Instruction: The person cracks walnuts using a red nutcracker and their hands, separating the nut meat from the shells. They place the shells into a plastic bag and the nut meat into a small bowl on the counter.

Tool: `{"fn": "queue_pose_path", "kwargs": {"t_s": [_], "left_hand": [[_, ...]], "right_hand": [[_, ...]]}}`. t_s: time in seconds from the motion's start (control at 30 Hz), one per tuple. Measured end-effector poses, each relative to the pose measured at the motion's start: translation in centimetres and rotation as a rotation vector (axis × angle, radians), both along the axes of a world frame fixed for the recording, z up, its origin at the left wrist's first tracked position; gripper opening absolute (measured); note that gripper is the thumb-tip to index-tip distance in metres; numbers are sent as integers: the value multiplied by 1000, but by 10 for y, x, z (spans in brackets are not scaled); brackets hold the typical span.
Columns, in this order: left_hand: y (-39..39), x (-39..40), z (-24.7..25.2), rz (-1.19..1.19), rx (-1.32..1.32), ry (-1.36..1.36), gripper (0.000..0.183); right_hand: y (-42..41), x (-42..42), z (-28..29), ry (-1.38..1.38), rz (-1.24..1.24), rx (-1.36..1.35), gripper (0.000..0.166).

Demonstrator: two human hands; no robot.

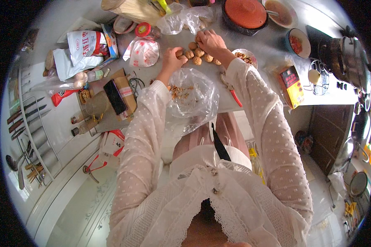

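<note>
A cluster of whole walnuts (198, 52) lies on the grey countertop. At its left edge, the fingers of my left hand (172, 59) curl around walnuts (179, 53). My right hand (211, 41) reaches over the back right of the cluster with bent fingers. A brown, rounded thing shows at its fingertips, partly hidden, so its grip is unclear. Nearer my body, a clear plastic bag (201, 92) holds broken shell pieces (181, 92) and hangs over the counter edge. Beside my right forearm are a bowl of walnut kernels (245, 57) and a red-handled plier-like tool (234, 94).
A red-lidded pot (245, 14), a bowl of brown liquid (279, 14) and a smaller bowl (298, 43) stand at the back right. Food packets (86, 43), a red-lidded jar (143, 30) and a phone (115, 97) occupy the left. Knives (26, 114) sit in a rack far left.
</note>
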State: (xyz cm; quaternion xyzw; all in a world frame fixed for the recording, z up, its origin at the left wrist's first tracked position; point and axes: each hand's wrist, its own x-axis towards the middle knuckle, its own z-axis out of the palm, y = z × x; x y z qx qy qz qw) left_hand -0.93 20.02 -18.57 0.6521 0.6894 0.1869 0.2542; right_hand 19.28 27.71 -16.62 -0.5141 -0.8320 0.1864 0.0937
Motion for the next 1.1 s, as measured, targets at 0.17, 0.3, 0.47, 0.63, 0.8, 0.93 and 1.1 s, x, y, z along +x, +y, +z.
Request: {"fn": "queue_pose_path", "kwargs": {"t_s": [0.17,0.3,0.47,0.63,0.8,0.93,1.1], "left_hand": [[-18,1,34,26,25,-114,44],[-73,-43,54,199,174,-203,37],[-185,-80,44,421,142,45,44],[-228,-36,54,578,120,327,65],[-228,-34,28,1106,74,-101,76],[-208,-44,45,1266,-139,-641,66],[-206,-62,31,1234,-168,-841,32]], "right_hand": [[-8,5,-7,39,-33,36,28],[-22,8,6,132,-37,97,29],[-79,7,40,298,-74,249,36],[-166,4,72,341,-103,22,57],[-184,-12,63,143,-173,-88,61],[-177,-11,50,209,-189,-138,29],[-174,-13,52,355,-238,-217,27]]}}
